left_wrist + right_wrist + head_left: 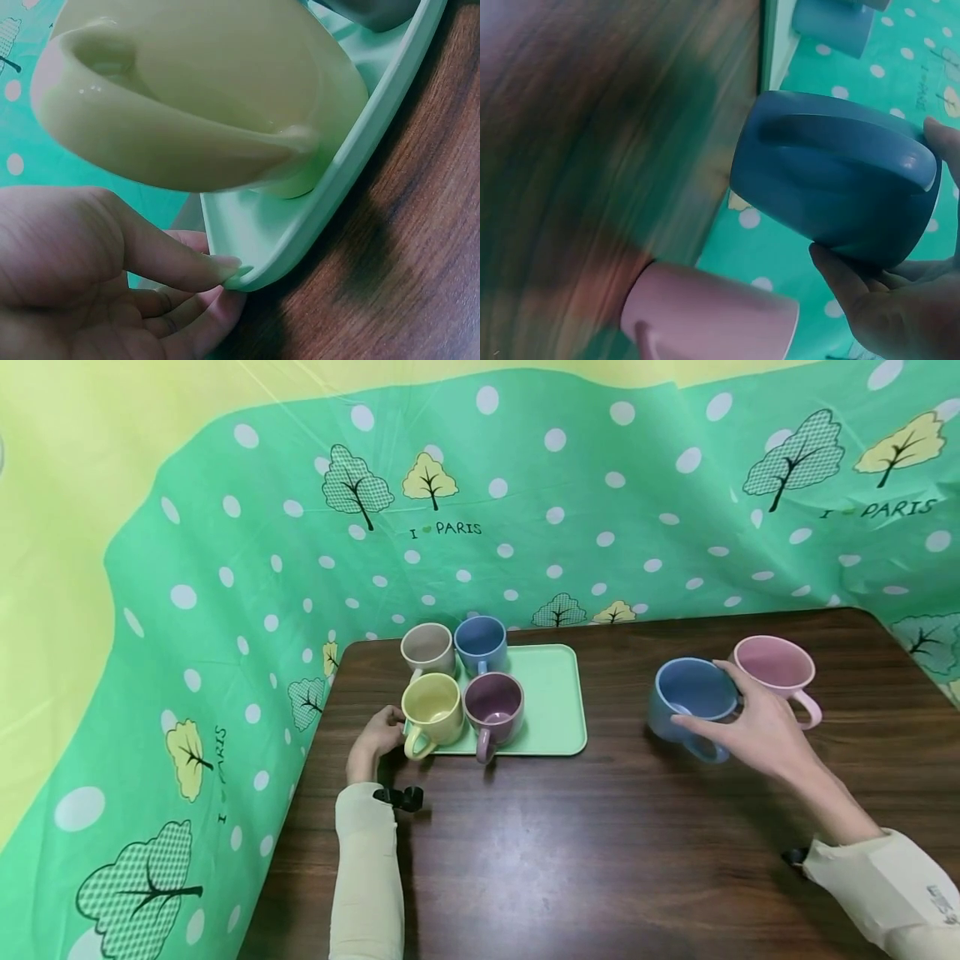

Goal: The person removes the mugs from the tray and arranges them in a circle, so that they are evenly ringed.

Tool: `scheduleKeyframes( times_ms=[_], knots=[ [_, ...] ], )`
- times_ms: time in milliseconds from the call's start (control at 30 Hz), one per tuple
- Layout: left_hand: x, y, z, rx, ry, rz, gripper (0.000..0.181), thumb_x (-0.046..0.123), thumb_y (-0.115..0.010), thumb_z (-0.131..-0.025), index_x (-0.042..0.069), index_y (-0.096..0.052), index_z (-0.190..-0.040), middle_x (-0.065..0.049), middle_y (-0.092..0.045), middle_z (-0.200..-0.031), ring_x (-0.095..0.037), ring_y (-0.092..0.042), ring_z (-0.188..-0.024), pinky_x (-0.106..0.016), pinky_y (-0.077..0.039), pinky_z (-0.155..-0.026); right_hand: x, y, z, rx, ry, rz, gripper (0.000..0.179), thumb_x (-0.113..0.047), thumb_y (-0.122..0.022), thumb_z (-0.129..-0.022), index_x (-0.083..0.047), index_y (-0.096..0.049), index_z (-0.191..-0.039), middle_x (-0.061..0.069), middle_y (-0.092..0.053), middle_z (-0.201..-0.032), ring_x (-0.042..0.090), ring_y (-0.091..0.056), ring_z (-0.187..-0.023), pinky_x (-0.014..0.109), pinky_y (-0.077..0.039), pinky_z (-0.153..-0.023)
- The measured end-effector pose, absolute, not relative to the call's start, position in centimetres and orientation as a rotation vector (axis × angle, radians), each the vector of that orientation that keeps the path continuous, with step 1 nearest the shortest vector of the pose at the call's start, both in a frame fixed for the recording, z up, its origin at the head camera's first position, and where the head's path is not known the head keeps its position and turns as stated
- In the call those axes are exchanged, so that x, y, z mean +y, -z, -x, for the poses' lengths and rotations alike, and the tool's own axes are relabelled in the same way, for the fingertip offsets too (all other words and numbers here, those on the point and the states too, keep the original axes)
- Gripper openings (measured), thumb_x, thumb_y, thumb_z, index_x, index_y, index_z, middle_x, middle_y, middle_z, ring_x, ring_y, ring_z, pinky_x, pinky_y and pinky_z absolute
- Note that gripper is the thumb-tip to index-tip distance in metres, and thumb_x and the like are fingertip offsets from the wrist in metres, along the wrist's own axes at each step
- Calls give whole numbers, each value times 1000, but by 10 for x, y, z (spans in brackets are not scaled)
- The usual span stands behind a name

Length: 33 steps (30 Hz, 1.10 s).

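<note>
My left hand [378,735] pinches the near-left corner of a light green tray [555,702]; the left wrist view shows the thumb over the rim. Just beside it on the tray stands a yellow mug [225,82], handle toward me. My right hand [765,727] grips a blue mug [666,714] near its rim, thumb on one side and fingers on the other. In the right wrist view this mug [825,180] is raised off the table, its handle facing the camera. Close behind the right hand stands a pink mug [772,664], partly covered by the fingers.
Also on the tray's left half are a purple mug [495,703], a grey mug [429,647] and a second blue mug [482,639], close together. The tray's right half shows bare surface. A dark wooden table [525,860] meets a green dotted curtain [525,560] behind and left.
</note>
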State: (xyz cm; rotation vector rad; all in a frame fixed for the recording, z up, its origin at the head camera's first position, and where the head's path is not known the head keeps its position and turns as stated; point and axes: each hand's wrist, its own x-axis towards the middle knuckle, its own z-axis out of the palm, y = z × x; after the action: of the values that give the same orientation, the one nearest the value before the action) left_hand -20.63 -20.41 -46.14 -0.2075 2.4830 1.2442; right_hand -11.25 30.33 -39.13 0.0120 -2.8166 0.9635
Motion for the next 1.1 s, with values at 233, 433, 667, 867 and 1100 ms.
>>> scheduleKeyframes(
  times_ms=[233, 433, 667, 867, 1100],
  knots=[
    [-204, 461, 206, 2486, -1249, 211, 21, -1, -44, -92, -2, -48, -113, -7, -49, -83, -16, -47, -75, -25, -39, -68, 321, 396, 98, -2822, -963, 59, 97, -44, -81, -71, -7, -32, -147, 27, -51, -124, 45, -46, -108, 61, -35, -80],
    [-203, 461, 205, 2486, -1253, 214, 23, -3, -44, -91, -3, -49, -113, -9, -50, -87, -17, -48, -78, -26, -39, -69, 334, 398, 87, -2850, -966, 161, 99, -46, -79, -73, -9, -28, -149, 30, -46, -126, 47, -42, -110, 61, -35, -77],
    [-204, 460, 205, 2485, -1254, 207, 23, -3, -43, -91, -3, -48, -114, -10, -51, -89, -18, -49, -81, -26, -40, -71, 350, 399, 80, -2877, -939, 267, 101, -48, -78, -73, -11, -24, -151, 30, -49, -123, 47, -46, -106, 50, -37, -69],
    [-203, 459, 205, 2464, -1264, 222, 23, -2, -43, -93, -3, -48, -115, -13, -52, -96, -20, -50, -84, -28, -41, -73, 359, 405, 77, -2873, -896, 342, 105, -50, -76, -74, -6, -21, -151, 33, -45, -126, 50, -44, -107, 59, -37, -71],
    [-203, 459, 204, 2452, -1271, 239, 23, -1, -43, -93, -1, -48, -115, -12, -51, -97, -20, -49, -86, -29, -40, -74, 367, 408, 76, -2872, -889, 352, 101, -49, -76, -75, -7, -23, -150, 33, -45, -125, 49, -43, -106, 60, -35, -72]
  ],
)
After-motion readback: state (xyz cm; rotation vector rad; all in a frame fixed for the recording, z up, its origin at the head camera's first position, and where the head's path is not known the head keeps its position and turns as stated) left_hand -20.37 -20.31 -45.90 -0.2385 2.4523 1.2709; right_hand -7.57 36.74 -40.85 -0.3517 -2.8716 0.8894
